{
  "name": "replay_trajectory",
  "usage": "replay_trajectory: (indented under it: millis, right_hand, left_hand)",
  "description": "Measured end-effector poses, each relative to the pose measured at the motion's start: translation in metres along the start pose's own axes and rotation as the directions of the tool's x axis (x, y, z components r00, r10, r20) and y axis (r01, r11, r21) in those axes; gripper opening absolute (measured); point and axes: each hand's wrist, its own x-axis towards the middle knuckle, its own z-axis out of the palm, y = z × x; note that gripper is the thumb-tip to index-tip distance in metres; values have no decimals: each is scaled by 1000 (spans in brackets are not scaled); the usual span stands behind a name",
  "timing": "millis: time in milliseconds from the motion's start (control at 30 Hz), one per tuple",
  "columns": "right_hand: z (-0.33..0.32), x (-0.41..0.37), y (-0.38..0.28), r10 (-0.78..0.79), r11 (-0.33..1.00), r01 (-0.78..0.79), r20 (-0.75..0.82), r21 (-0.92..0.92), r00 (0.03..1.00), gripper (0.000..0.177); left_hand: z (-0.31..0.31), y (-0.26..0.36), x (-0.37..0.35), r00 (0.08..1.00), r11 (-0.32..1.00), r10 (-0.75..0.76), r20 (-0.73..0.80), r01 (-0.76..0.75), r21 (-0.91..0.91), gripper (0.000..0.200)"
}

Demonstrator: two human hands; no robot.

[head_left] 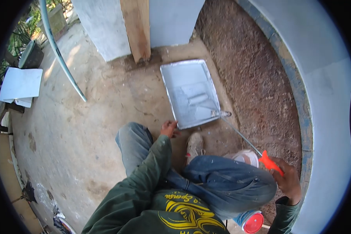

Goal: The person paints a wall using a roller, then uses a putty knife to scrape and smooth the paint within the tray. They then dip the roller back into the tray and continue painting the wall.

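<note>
A paint tray [186, 73] with pale paint in it lies on the concrete in front of me. My left hand [169, 128] is at its near left corner, with the fingers closed on the rim. My right hand [286, 177] is wrapped round the orange handle of a paint roller [197, 99]. The thin metal rod runs across to the roller head, which rests in the paint at the near end of the tray. A paintbrush [222, 114] lies over the tray's right rim, its bristle end inside the tray.
A can with a red top [253, 223] stands beside my right leg. A wooden post [137, 31] and white panels rise behind the tray. Rough brown soil [253, 70] borders a curved pale wall [327, 97] on the right. A hose [60, 54] hangs at the left, near a bucket [32, 55].
</note>
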Motion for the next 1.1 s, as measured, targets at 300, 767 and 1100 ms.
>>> replay_trajectory:
  millis: [300,767,1100]
  right_hand:
    - [-34,-18,10,259,959,-248,-60,140,964,48]
    - [170,171,68,-300,886,404,-382,228,874,34]
    - [181,212,12,-249,872,368,-356,322,901,49]
  left_hand:
    - [-2,0,-5,999,998,40,19,-41,47,46]
    - [-60,85,-100,730,684,678,-87,-582,440,34]
    - [-113,101,-111,702,271,711,-43,-217,938,30]
